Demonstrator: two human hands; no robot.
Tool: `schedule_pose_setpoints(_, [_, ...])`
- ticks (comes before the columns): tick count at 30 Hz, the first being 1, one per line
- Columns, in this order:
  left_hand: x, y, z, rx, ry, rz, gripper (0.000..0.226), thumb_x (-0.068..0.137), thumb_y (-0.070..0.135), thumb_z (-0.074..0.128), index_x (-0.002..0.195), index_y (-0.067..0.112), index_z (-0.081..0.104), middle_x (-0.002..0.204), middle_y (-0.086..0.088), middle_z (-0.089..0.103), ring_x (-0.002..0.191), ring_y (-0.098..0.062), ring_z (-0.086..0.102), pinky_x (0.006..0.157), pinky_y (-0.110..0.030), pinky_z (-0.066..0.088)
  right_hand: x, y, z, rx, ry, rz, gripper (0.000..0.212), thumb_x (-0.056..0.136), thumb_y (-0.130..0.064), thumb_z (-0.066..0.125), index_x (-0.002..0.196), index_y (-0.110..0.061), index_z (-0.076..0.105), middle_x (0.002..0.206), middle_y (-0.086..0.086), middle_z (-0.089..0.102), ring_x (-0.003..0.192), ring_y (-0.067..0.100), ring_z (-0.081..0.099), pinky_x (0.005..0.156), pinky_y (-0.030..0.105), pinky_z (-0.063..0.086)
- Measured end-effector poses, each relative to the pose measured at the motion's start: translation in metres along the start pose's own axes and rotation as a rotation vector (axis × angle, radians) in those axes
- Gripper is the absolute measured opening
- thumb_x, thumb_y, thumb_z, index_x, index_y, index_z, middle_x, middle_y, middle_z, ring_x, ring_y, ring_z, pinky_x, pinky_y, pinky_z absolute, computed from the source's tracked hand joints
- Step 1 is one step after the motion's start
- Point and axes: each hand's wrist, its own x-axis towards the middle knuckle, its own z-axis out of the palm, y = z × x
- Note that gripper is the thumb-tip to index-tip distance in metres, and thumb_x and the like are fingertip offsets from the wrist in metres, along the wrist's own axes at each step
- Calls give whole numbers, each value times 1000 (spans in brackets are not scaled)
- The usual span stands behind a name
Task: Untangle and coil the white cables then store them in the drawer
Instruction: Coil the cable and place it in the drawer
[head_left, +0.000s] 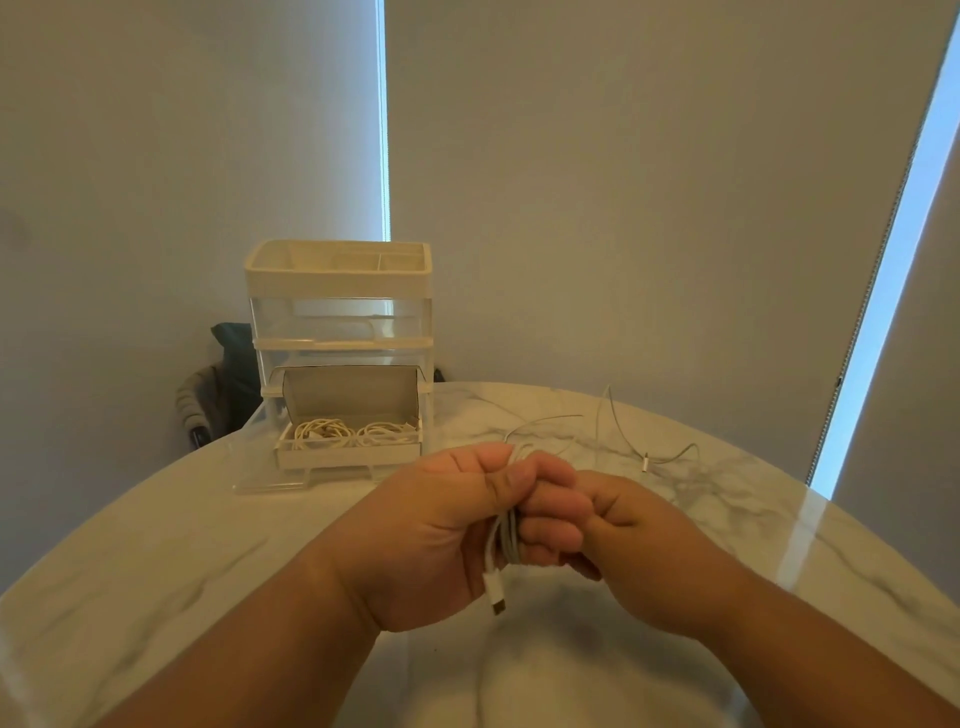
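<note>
Left hand (457, 525), palm turned up above the table (156, 571), grips a wound bundle of white cable (506, 540); its plug (497, 597) hangs below. Right hand (639, 545) curls against those fingers, its hold hidden. The cable's loose end (647, 460) trails rightward across the table.

The bottom drawer (260, 462) of the clear drawer unit (337, 322) juts forward over the table (156, 561). The cardboard box (348, 456) in it is open from above, its raised lid walling the back. A loose white cable (645, 460) trails across the surface right of it; the left lies bare.
</note>
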Motion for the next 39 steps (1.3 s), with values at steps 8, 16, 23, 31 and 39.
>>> schedule_pose_setpoints(8, [3, 6, 2, -190, 202, 127, 34, 84, 16, 50, 105, -3, 69, 101, -21, 73, 80, -24, 74, 70, -30, 60, -7, -22, 11, -341, -181, 65, 43, 103, -29, 49, 68, -52, 59, 63, -19, 61, 60, -3, 53, 65, 13, 41])
schedule_pose_setpoints(16, [6, 4, -1, -254, 298, 171, 42, 84, 15, 49, 121, -3, 59, 116, -21, 70, 103, -28, 71, 87, -34, 57, -9, -27, 18, -428, -297, 58, 37, 102, -37, 50, 85, -70, 52, 77, -32, 58, 76, -10, 54, 75, 13, 40])
schedule_pose_setpoints(23, [12, 3, -12, -261, 481, 237, 31, 95, 11, 46, 122, 1, 58, 113, -16, 72, 105, -25, 70, 89, -33, 56, -9, -29, 20, -476, -299, 15, 42, 103, -40, 48, 144, -47, 44, 144, -27, 49, 126, -15, 42, 94, -2, 26])
schedule_pose_setpoints(31, [14, -2, -11, -36, 501, 255, 43, 71, 5, 63, 113, 7, 65, 106, -9, 75, 100, -19, 72, 88, -28, 57, -7, -27, 19, -484, -154, -87, 30, 101, -41, 51, 117, -23, 69, 111, -8, 71, 100, 3, 62, 87, 20, 50])
schedule_pose_setpoints(39, [11, -13, -22, 970, 419, 241, 22, 92, 9, 63, 105, 23, 75, 96, 9, 75, 93, 0, 69, 83, -17, 54, -8, -23, 12, -362, 145, -136, 11, 94, -32, 64, 92, -30, 75, 85, -14, 72, 83, 5, 65, 74, 27, 49])
